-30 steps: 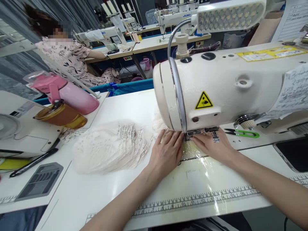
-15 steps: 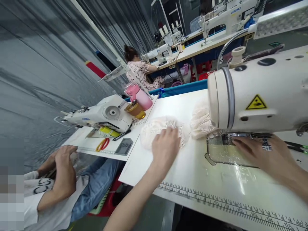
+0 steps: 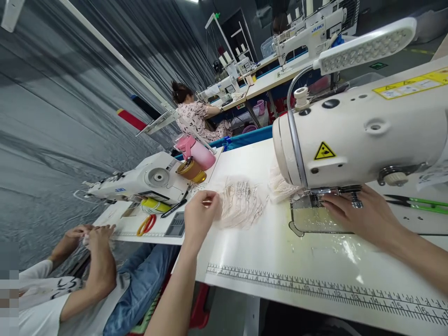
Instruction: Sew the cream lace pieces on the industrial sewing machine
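My left hand (image 3: 201,217) pinches the left edge of a pale, ruffled piece of fabric (image 3: 241,205) with loose threads, lying on the white sewing table. Another gathered pale fabric piece (image 3: 280,184) lies left of the presser foot, partly behind the head of the sewing machine (image 3: 350,135). My right hand (image 3: 367,217) is beside the needle area, fingers stretched under the machine head. Its fingertips are partly hidden by the metal presser parts (image 3: 336,190), and I cannot make out anything in them.
Green-handled scissors (image 3: 420,204) lie right of my right hand. To the left stand a second sewing machine (image 3: 140,179), a pink bottle (image 3: 198,151) and an amber cup (image 3: 192,171). A seated co-worker (image 3: 87,275) is at lower left. A printed ruler (image 3: 297,284) runs along the front edge.
My left hand has moved left from above the fabric to its left edge, exposing its gathers. My right hand stays by the needle area. The camera view has shifted.
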Action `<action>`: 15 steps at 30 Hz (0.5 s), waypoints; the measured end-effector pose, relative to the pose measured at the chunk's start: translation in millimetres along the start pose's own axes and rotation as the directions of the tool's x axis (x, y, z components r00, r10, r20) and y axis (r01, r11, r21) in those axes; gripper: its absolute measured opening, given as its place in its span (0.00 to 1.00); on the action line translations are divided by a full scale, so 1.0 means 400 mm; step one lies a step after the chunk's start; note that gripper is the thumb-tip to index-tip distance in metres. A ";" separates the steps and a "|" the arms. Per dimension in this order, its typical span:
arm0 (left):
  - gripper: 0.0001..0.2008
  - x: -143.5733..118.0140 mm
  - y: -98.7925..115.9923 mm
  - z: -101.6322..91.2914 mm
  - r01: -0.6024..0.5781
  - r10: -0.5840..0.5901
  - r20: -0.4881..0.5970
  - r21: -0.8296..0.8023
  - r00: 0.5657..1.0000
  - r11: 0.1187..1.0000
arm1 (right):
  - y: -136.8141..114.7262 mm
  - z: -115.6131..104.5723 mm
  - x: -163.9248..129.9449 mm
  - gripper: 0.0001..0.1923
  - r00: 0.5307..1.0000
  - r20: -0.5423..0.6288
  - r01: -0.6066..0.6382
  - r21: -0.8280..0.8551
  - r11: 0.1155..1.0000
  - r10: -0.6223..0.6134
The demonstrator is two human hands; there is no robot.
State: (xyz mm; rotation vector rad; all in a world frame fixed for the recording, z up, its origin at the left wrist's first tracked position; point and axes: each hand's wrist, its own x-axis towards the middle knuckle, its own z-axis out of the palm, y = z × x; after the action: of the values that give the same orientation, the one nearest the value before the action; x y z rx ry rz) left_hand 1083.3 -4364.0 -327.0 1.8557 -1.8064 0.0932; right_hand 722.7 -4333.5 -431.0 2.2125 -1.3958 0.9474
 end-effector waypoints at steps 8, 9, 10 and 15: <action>0.12 0.066 -0.036 -0.081 0.017 -0.039 -0.081 -0.262 0.996 0.965 | 0.000 -0.005 0.008 0.11 0.988 -0.078 0.120 -0.168 0.978 -0.135; 0.12 0.074 -0.036 -0.090 0.000 -0.034 -0.122 -0.273 0.992 0.962 | 0.000 -0.003 0.007 0.11 0.987 -0.080 0.123 -0.172 0.977 -0.138; 0.12 0.083 -0.035 -0.102 -0.020 -0.034 -0.186 -0.280 0.982 0.960 | 0.001 0.000 0.004 0.12 0.987 -0.077 0.128 -0.177 0.976 -0.144; 0.09 0.125 -0.005 -0.192 -0.153 -0.063 -0.745 -0.217 0.664 0.964 | 0.009 0.014 -0.008 0.11 0.985 -0.079 0.143 -0.150 0.978 -0.156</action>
State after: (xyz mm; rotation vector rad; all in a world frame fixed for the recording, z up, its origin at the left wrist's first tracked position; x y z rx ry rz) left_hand 1114.4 -4376.9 -242.0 1.2824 -1.1921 0.5347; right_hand 720.8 -4336.5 -437.4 2.1071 -1.1997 0.8554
